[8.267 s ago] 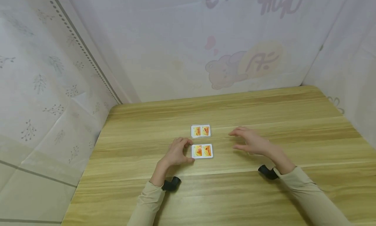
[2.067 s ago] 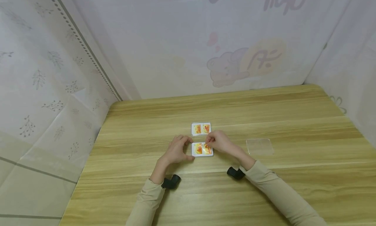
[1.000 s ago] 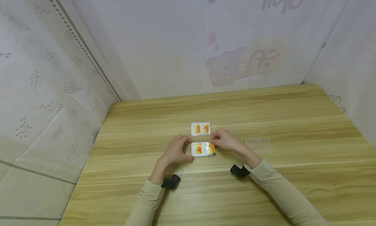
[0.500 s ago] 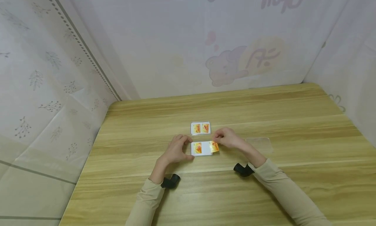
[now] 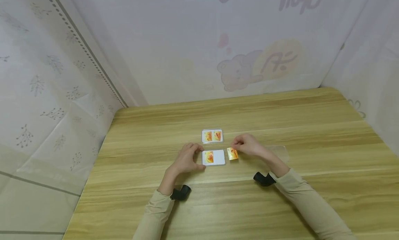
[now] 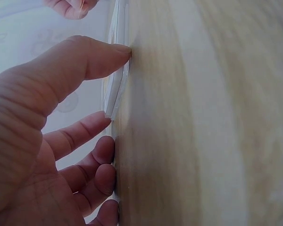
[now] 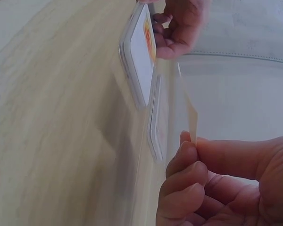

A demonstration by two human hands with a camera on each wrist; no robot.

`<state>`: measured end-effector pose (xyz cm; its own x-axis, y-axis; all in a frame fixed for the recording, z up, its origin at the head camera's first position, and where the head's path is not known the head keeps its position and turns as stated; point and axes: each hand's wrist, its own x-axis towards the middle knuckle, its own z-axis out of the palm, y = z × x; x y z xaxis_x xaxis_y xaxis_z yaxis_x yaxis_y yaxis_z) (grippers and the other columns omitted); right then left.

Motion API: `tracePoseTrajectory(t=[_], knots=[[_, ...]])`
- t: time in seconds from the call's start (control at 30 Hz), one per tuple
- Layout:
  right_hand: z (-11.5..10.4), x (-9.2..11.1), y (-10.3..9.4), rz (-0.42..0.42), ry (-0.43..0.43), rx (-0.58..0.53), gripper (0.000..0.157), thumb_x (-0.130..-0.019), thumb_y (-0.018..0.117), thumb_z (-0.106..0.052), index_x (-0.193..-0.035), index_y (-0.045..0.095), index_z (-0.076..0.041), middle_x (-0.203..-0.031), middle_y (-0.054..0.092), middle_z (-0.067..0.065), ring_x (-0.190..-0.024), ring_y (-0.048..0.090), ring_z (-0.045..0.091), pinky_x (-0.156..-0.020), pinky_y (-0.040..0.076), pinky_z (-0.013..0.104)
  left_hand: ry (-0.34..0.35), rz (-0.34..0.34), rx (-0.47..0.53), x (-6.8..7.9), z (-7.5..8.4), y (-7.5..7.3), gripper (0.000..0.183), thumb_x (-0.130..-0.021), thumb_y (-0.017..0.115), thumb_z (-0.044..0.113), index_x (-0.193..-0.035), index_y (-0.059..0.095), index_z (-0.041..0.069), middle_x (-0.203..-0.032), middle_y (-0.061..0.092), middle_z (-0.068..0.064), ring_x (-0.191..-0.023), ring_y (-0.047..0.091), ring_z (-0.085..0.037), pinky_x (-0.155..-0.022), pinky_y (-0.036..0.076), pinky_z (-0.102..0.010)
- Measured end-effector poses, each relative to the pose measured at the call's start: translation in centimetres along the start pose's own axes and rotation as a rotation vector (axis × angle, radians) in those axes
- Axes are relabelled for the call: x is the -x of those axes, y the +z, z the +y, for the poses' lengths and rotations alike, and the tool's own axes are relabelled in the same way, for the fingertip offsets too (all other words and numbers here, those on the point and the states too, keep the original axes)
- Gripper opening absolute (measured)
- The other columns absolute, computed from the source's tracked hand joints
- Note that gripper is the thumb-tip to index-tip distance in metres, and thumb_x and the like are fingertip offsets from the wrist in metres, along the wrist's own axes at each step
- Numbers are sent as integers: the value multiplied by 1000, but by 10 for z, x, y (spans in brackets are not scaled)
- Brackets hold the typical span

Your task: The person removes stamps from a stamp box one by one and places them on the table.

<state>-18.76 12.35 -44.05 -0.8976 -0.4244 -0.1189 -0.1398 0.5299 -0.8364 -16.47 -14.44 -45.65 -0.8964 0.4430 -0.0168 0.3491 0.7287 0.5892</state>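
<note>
My left hand (image 5: pixel 184 159) holds the near flat plastic case (image 5: pixel 220 158) by its left end, thumb at one corner and a finger at the other. The left wrist view shows the case (image 6: pixel 115 89) edge-on between them. One yellow-orange stamp (image 5: pixel 209 157) lies on the left half of its white insert; the right half is bare white. Just right of the case, my right hand (image 5: pixel 249 145) pinches a second yellow-orange stamp (image 5: pixel 232 154) between thumb and fingertips. In the right wrist view, that stamp (image 7: pixel 192 120) stands up, slightly bent, from the fingers.
Behind the near case lies a similar case (image 5: pixel 213 136) with two stamps. A clear plastic cover (image 5: pixel 280 153) lies on the wooden table (image 5: pixel 218 212) at right, partly behind the right wrist. Patterned white cloth (image 5: pixel 174 53) hangs along the back and sides.
A clear cover now lies at right. My right hand has drawn the right stamp off the near case's insert, rightward past its edge. My left hand has stayed at the case.
</note>
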Motion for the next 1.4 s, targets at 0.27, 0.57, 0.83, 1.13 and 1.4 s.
tracePoseTrajectory(t=[0.27,0.57,0.83,1.13,1.4], knots=[[7,5,-7,0,18,-15,12,-89,58,-3,-89,66,6,-78,62,7,-70,46,14,-63,39,26,-2,3,7,1,-1,1,53,-61,86,18,-106,60,7,-96,52,-3,-94,44,-21,-83,37,-39],[13,12,-16,9,56,-11,13,-90,57,-5,-92,66,5,-81,63,6,-75,49,15,-69,42,28,1,5,12,2,-2,2,53,-62,86,17,-107,60,7,-95,52,-2,-94,44,-21,-84,36,-39],[21,17,-22,19,54,-8,13,-90,57,-3,-93,66,5,-84,63,8,-78,50,16,-71,42,30,2,10,12,2,-1,2,53,-62,86,17,-107,60,7,-96,52,-2,-95,45,-22,-83,37,-39],[29,23,-27,29,19,20,10,-90,56,0,-91,64,6,-79,61,8,-71,47,16,-62,41,26,-4,6,9,1,0,0,52,-63,85,18,-107,60,8,-97,53,-3,-95,44,-22,-83,37,-40],[32,26,-28,91,20,149,9,-88,56,0,-86,64,3,-73,59,5,-66,48,14,-59,41,26,13,8,6,1,-1,0,53,-62,86,16,-107,60,6,-96,52,-3,-94,45,-21,-82,37,-37]])
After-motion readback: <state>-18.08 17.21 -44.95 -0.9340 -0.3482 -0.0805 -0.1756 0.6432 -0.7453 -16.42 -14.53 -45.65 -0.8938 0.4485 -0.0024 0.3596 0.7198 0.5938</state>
